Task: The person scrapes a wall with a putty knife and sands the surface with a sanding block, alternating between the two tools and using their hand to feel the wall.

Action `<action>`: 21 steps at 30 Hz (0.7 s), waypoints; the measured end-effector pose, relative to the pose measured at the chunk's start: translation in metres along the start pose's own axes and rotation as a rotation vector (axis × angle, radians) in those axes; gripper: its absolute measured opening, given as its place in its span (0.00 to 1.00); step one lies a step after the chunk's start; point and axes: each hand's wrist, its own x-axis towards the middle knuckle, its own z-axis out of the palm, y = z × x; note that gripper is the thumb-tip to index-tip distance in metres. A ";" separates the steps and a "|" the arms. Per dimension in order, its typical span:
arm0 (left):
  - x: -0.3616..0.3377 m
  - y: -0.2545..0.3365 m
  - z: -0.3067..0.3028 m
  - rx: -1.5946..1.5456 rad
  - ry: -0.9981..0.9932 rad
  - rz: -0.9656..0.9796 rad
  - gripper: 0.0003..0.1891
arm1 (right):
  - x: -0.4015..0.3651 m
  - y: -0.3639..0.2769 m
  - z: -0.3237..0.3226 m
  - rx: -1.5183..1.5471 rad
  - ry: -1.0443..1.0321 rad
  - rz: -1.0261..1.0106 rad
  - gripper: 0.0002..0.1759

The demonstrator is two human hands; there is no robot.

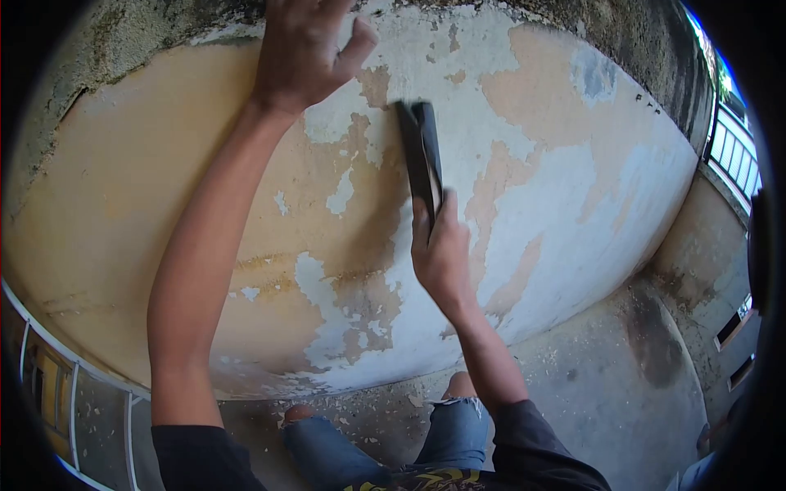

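Note:
My right hand [444, 252] is closed around the lower end of a long dark flat tool [421, 151]. The tool points upward along the wall, and its top end looks split into two dark edges. Its exact kind is not clear. Higher up and to the left, my left hand [307, 53] is at the wall's upper part, thumb spread apart, fingertips cut off by the frame's top. Before me stands a wall [164, 164] whose tan paint [319, 229] has come off in ragged patches, baring a pale layer [532, 204].
Paint flakes [352, 421] lie scattered over the grey concrete floor [589, 376] around my knees. A white metal frame [74, 393] stands at lower left. Rough, dark-stained masonry [647, 49] runs along the top. To the right are a low wall [704, 221] and a white railing [734, 155].

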 end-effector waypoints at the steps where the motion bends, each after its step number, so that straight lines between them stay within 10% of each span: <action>1: -0.004 -0.009 -0.002 -0.198 0.232 0.103 0.22 | 0.013 -0.012 -0.006 -0.009 -0.008 -0.019 0.13; 4: -0.023 0.021 -0.094 -0.484 0.308 0.205 0.17 | 0.006 -0.009 -0.017 -0.035 -0.053 0.068 0.13; 7: -0.098 0.107 -0.263 -0.766 -0.258 -0.202 0.12 | -0.053 0.044 -0.007 -0.008 -0.050 0.025 0.13; 9: -0.088 0.091 -0.296 -1.256 -1.130 0.301 0.40 | -0.043 0.044 -0.012 -0.029 -0.072 0.034 0.14; 13: -0.154 0.124 -0.367 -1.512 -1.788 -0.459 0.45 | 0.013 0.008 -0.015 -0.035 -0.040 -0.038 0.14; 14: -0.169 0.149 -0.381 -1.503 -1.791 -0.459 0.45 | 0.012 0.006 -0.015 -0.037 -0.036 -0.011 0.14; 16: -0.221 0.221 -0.405 -2.184 -0.921 -0.965 0.39 | -0.009 0.013 -0.010 -0.042 -0.035 0.017 0.14; 17: -0.267 0.233 -0.416 -2.119 -0.941 -1.207 0.36 | -0.033 0.030 -0.002 -0.025 -0.040 0.019 0.14; 18: -0.267 0.259 -0.423 -1.789 -0.804 -1.824 0.34 | -0.041 0.040 0.001 -0.009 -0.047 0.014 0.13; 21: -0.283 0.242 -0.415 -1.401 -0.520 -1.646 0.34 | -0.004 0.013 -0.007 -0.017 -0.035 -0.019 0.13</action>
